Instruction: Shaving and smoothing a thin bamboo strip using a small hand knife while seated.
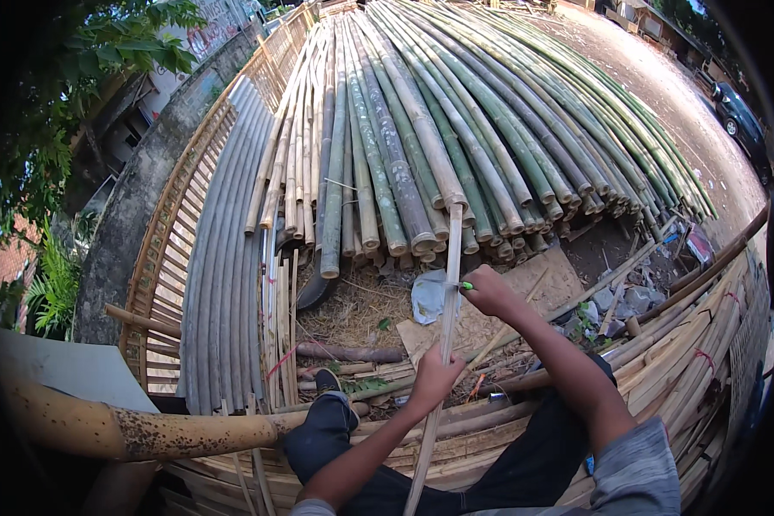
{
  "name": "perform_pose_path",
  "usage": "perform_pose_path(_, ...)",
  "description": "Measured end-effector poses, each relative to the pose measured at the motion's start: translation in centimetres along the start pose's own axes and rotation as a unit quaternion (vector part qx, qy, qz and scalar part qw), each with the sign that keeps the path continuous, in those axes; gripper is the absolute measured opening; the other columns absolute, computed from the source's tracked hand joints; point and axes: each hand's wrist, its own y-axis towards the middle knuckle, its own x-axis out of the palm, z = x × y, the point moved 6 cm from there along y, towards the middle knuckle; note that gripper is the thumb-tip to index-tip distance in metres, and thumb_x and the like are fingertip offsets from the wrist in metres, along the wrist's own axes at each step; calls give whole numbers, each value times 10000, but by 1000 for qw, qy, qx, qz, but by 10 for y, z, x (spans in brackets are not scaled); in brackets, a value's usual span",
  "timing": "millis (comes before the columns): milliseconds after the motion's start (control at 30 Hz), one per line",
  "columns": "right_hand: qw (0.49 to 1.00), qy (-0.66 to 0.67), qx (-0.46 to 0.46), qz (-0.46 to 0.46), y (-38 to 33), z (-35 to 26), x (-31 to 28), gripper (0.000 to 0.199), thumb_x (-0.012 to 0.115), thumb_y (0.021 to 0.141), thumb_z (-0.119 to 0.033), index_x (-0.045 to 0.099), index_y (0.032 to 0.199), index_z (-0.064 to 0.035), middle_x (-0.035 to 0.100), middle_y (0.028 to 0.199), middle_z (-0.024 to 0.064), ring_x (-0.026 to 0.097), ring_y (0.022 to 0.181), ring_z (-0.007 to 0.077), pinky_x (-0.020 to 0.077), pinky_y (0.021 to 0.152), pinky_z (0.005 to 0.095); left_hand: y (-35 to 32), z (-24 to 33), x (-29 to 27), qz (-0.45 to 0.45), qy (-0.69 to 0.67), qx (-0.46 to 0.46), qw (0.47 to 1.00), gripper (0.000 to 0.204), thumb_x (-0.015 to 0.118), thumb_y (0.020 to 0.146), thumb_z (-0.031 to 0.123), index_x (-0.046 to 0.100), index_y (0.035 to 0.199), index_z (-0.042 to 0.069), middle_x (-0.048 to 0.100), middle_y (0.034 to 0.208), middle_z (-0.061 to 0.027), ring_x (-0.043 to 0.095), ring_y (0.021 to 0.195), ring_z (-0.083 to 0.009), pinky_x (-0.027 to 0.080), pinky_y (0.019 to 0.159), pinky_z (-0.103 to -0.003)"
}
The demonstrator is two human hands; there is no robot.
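A long, pale split bamboo strip [449,320] slants from between my legs up to the cut ends of the bamboo pile. My left hand [436,379] is closed round its lower part. Farther up, my right hand [490,292] grips what looks like a green-handled knife [466,285]. Its thin, dark front part lies across the strip; most of the handle is hidden in my fist. The strip's upper end overlaps the end of one thick pole [434,163], and I cannot tell whether they touch.
A large stack of bamboo poles [396,129] fans out ahead. Corrugated sheets [224,258] and a bamboo lattice [159,284] stand left. A thick yellow bamboo [189,434] juts in at lower left. Split bamboo [688,370] lies right, near rubble [636,299]. A white plastic bag [428,297] lies on cardboard [542,279].
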Motion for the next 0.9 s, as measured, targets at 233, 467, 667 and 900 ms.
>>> perform_pose_path(233, 992, -24, 103, 68, -3, 76, -31, 242, 510, 755, -146, 524, 589, 30, 515, 614, 233, 538, 640, 400, 409, 593, 477, -5, 4, 16, -83, -78, -69, 991, 187, 615, 772, 143, 462, 792, 38, 485, 602, -30, 467, 468, -113, 398, 440, -291)
perform_pose_path(467, 987, 13, 132, 91, 4, 80, -36, 281, 529, 761, -197, 532, 640, 56, 514, 632, 245, 549, 652, 378, 375, 606, 481, -15, 15, 14, -60, -44, -8, 997, 179, 607, 770, 137, 460, 804, 41, 484, 620, -25, 465, 486, -96, 391, 432, -279)
perform_pose_path(667, 999, -28, 20, 10, -6, 52, 4, 336, 560, 754, -229, 472, 619, 67, 465, 592, 233, 504, 621, 365, 333, 577, 479, 8, -13, 6, -40, -5, -1, 999, 176, 601, 768, 135, 458, 800, 39, 492, 621, -39, 477, 487, -104, 398, 438, -284)
perform_pose_path(900, 965, -17, 239, 104, 0, 101, -44, 320, 508, 770, -211, 513, 671, 94, 536, 666, 279, 537, 635, 422, 385, 595, 477, -5, -10, 17, -111, -100, -54, 987, 176, 601, 779, 123, 444, 813, 49, 461, 582, -5, 436, 423, -89, 357, 368, -259)
